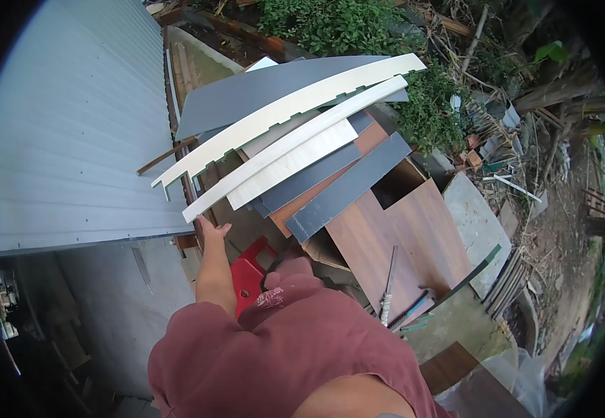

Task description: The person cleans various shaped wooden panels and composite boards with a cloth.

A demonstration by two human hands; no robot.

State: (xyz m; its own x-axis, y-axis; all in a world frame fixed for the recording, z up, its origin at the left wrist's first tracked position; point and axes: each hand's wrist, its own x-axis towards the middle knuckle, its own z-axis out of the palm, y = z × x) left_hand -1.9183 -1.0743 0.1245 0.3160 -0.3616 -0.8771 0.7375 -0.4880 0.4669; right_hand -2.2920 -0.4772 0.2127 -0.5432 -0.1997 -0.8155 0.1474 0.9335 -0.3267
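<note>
My left hand (213, 228) is at the lower left end of a long white strip (295, 146), with its fingertips against or just under that end. Its thumb stands apart, pointing right. The strip lies aslant over a stack of boards, next to a notched cream strip (288, 115) and a shorter white board (295, 165). Beneath them are dark grey panels (348, 184) and reddish-brown pieces. A red plastic object (247, 279) stands below my left hand, partly covered by my shirt. My right hand is outside the view.
A brown wood panel (372, 244) bears a rod with a wrapped handle (386, 306) and a hammer (417, 306). A corrugated metal sheet (73, 132) fills the upper left. Bushes (337, 28) and debris lie behind and right. Clear plastic (518, 376) is at lower right.
</note>
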